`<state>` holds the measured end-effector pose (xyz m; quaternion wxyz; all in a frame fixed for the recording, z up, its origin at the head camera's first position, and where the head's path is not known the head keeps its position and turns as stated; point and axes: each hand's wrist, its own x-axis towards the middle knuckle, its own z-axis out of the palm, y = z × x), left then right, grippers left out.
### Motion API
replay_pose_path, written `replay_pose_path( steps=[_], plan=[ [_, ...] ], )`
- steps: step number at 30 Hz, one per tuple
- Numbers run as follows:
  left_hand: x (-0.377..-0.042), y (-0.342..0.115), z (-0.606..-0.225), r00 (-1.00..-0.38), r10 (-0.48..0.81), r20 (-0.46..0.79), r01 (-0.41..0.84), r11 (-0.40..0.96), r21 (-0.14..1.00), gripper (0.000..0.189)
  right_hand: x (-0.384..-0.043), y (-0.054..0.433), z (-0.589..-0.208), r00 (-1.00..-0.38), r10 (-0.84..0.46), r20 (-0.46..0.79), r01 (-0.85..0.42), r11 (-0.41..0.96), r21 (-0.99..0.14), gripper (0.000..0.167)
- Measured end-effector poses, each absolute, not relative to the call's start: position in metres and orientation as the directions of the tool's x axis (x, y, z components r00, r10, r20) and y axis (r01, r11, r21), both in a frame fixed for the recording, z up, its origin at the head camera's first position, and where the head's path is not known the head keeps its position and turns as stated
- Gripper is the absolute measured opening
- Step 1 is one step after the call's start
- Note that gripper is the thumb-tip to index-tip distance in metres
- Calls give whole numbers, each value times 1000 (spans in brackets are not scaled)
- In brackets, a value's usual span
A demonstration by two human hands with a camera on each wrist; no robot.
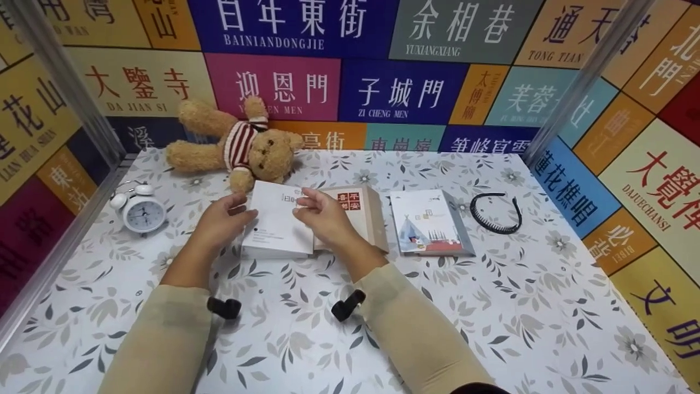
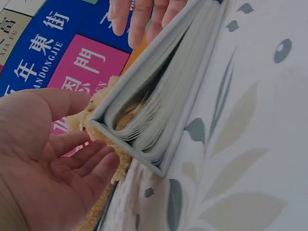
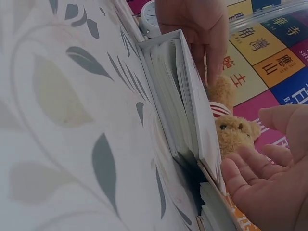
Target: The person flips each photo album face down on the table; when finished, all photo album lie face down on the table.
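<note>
A thick white hardcover book [image 1: 279,221] lies flat on the table with small print on its cover. In the left wrist view the page edges of the book [image 2: 154,106] face the camera, and the leaves part in a gap. Beside its left edge is my left hand [image 1: 221,221], fingers loosely bent and nothing held. My right hand [image 1: 328,219] hovers over the book's right side, fingers relaxed. The right wrist view shows that hand [image 3: 269,178] apart from the book [image 3: 173,91]. A brown book [image 1: 367,219] with red square characters adjoins it on the right, partly hidden by my right hand.
To the right are a book with a tent picture [image 1: 429,224] and a black toothed headband [image 1: 495,213]. A white alarm clock [image 1: 141,210] stands at left. Behind the white book lies a teddy bear [image 1: 240,145] in a striped top. Lettered panels [image 1: 273,82] wall the table.
</note>
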<state>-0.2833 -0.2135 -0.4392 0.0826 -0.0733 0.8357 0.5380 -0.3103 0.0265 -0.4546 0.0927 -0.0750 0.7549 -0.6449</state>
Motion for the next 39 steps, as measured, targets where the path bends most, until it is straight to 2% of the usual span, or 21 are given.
replay_pose_path(
  steps=[5,11,15,19,22,24,28,32,39],
  plan=[
    [-285,-213,-444,-965,2,-262,-222,524,822,80,-309,26,-459,-965,-251,-72,22,193,-981,66],
    [-287,-214,-450,-957,27,-289,-217,596,773,82,-306,25,-457,-961,-251,-112,26,325,-945,68],
    [-288,-216,-450,-956,16,-293,-222,611,760,79,-303,23,-455,-945,-302,-126,-6,402,-916,72],
    [-287,-219,-446,-952,27,-305,-239,559,794,75,-301,22,-456,-928,-354,-115,-53,431,-901,75],
    [-285,-223,-446,-946,47,-321,-262,472,842,74,-299,20,-458,-913,-395,-101,-81,418,-905,77],
    [-285,-227,-446,-945,48,-323,-266,459,848,73,-298,20,-459,-900,-427,-91,-96,397,-913,78],
    [-285,-230,-444,-949,27,-313,-254,517,817,73,-298,20,-458,-884,-459,-85,-92,350,-932,78],
    [-282,-225,-437,-959,20,-283,-235,501,833,70,-299,22,-455,-885,-455,-102,-58,324,-944,78],
    [-274,-202,-418,-987,-20,-163,-159,340,927,59,-295,26,-442,-892,-446,-80,-25,224,-974,74]
  ],
)
